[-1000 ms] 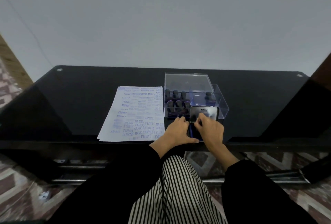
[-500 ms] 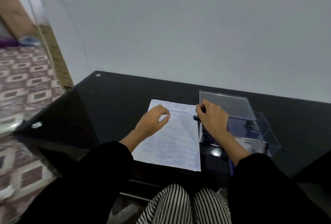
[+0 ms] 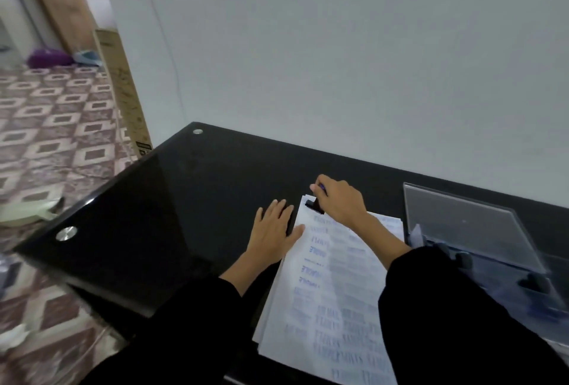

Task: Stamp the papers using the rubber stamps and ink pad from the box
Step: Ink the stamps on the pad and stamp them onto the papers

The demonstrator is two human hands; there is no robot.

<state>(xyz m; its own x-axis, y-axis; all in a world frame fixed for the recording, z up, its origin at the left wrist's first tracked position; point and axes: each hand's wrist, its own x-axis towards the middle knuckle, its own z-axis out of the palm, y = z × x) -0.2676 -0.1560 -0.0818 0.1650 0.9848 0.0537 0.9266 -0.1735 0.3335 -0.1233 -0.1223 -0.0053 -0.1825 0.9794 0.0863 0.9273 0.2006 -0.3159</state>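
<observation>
A stack of white papers (image 3: 338, 298) covered in blue stamp marks lies on the black glass table (image 3: 172, 218). My right hand (image 3: 341, 203) grips a black rubber stamp (image 3: 314, 206) and holds it down on the far left corner of the top sheet. My left hand (image 3: 275, 230) rests flat with fingers spread, on the table at the sheet's left edge, the thumb touching the paper. The clear plastic box (image 3: 471, 230) stands to the right with several dark stamps (image 3: 465, 260) in it. The ink pad is hidden.
A white wall runs close behind the table. The table's left corner and near edge drop to a patterned floor (image 3: 58, 144). A cardboard box (image 3: 123, 89) leans against the wall at left. My black sleeves cover the near part of the papers.
The view has swung left. My right hand moved from the box's edge to the sheet's far left corner with the stamp. My left hand slid left off the paper and flattened.
</observation>
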